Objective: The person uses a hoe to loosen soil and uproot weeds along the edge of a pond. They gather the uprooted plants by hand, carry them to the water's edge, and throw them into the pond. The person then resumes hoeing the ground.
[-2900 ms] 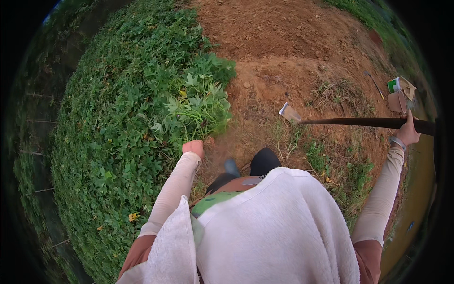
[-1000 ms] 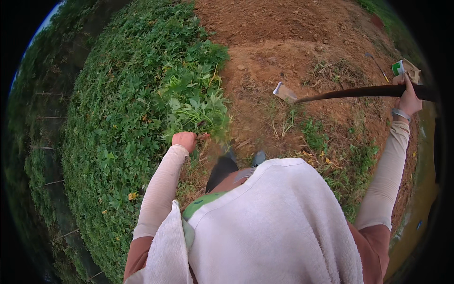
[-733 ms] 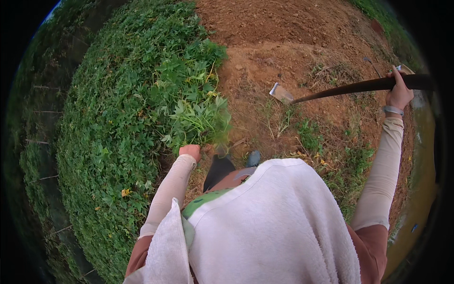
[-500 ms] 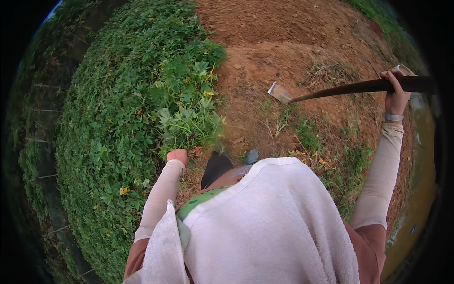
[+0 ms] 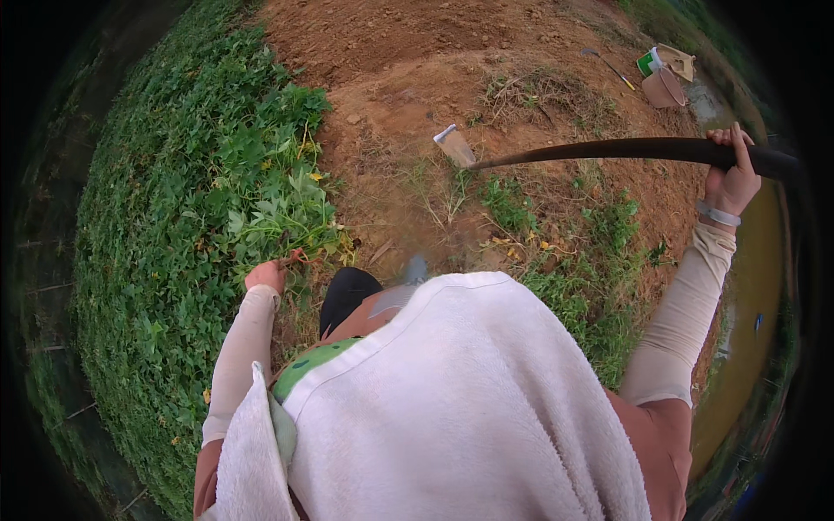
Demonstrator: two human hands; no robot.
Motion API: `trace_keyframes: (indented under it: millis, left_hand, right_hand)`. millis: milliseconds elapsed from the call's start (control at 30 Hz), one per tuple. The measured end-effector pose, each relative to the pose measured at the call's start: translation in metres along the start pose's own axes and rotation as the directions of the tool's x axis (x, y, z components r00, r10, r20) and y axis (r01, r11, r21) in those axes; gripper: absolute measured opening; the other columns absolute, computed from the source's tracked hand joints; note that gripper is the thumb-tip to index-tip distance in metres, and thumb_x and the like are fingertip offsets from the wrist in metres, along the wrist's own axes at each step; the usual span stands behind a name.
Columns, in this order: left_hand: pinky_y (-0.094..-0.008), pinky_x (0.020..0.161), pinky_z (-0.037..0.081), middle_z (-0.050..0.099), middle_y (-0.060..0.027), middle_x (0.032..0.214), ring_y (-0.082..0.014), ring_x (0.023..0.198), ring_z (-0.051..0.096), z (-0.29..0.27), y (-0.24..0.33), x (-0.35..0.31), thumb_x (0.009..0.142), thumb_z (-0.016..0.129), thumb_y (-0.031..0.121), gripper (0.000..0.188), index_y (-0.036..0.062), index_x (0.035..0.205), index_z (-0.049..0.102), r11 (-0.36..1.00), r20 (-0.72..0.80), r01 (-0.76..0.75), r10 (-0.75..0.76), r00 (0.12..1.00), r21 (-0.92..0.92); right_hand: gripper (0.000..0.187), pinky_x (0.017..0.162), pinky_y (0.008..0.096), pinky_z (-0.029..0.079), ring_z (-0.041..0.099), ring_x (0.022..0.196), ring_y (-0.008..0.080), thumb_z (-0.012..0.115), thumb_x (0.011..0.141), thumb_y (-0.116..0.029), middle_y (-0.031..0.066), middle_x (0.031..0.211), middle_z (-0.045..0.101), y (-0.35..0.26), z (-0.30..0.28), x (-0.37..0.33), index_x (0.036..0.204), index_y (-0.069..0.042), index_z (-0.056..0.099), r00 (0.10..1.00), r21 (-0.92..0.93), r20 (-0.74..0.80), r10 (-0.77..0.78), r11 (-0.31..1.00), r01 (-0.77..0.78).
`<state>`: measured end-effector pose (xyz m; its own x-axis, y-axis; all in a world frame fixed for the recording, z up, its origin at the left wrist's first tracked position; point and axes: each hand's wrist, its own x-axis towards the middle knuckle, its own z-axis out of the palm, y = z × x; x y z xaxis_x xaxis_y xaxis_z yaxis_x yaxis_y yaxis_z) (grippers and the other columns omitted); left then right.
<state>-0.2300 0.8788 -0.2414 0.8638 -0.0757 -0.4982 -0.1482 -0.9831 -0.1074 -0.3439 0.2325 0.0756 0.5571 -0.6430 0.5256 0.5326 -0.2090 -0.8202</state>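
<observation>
**Pulling weeds with a hoe close by**

The bunch of leafy plants (image 5: 291, 221) sits left of the middle of the frame, at the edge of the big green patch (image 5: 165, 226). The left hand (image 5: 266, 275) is closed around its stems, low by the ground. The right hand (image 5: 732, 178), at the right edge, is wrapped around the long dark hoe handle (image 5: 608, 152). The hoe blade (image 5: 455, 145) hangs above the brown soil (image 5: 452, 52) near the top middle. If the blade swings down too near, it could hit the left hand or the dark shoe (image 5: 346, 295). The stems might also snap.
</observation>
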Motion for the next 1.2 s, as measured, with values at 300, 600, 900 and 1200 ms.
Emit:
trace_keyframes:
  millis: [300,600,900,1200]
  left_hand:
    - [-0.0431,0.07,0.047,0.062,-0.0141,0.086,-0.0323,0.082,0.06,0.038,0.001,0.004,0.079,0.056,0.031,0.027,0.0071,0.093,0.052,0.996,0.034,-0.091,0.091,0.995,0.011]
    - [-0.0343,0.077,0.048,0.062,-0.0089,0.101,-0.0234,0.095,0.059,0.032,0.026,-0.001,0.076,0.054,0.017,0.023,0.01,0.094,0.065,0.936,0.313,-0.271,0.195,0.93,0.223]
    - [-0.0349,0.07,0.05,0.065,-0.0081,0.091,-0.0236,0.086,0.062,0.032,0.006,-0.034,0.079,0.048,0.015,0.021,0.0096,0.087,0.066,0.943,0.153,-0.257,0.228,0.962,0.212]
    - [-0.0343,0.068,0.05,0.065,-0.0074,0.089,-0.0232,0.084,0.063,0.025,0.019,-0.078,0.079,0.047,0.015,0.021,0.0104,0.084,0.067,0.938,0.108,-0.233,0.212,0.971,0.257]
  right_hand:
    - [0.004,0.072,0.034,0.035,0.04,0.064,0.0157,0.05,0.078,-0.001,0.0025,0.065,0.038,-0.096,-0.058,-0.046,0.077,-0.004,0.048,0.995,0.005,0.095,-0.004,1.0,0.004]
    - [0.008,0.06,0.0338,0.041,0.046,0.056,0.0169,0.053,0.075,0.005,0.0073,0.063,0.047,-0.101,-0.001,-0.115,0.079,-0.002,0.051,0.965,-0.122,-0.157,-0.211,0.974,0.193]
    - [0.005,0.06,0.0337,0.044,0.048,0.057,0.0176,0.052,0.077,0.006,0.01,0.062,0.048,-0.104,0.01,-0.147,0.078,0.001,0.05,0.954,-0.16,-0.165,-0.252,0.961,0.226]
    - [0.008,0.055,0.0294,0.045,0.051,0.054,0.0167,0.059,0.072,0.007,0.0097,0.063,0.051,-0.092,0.068,-0.134,0.077,0.005,0.053,0.966,-0.119,-0.083,-0.247,0.964,0.236]
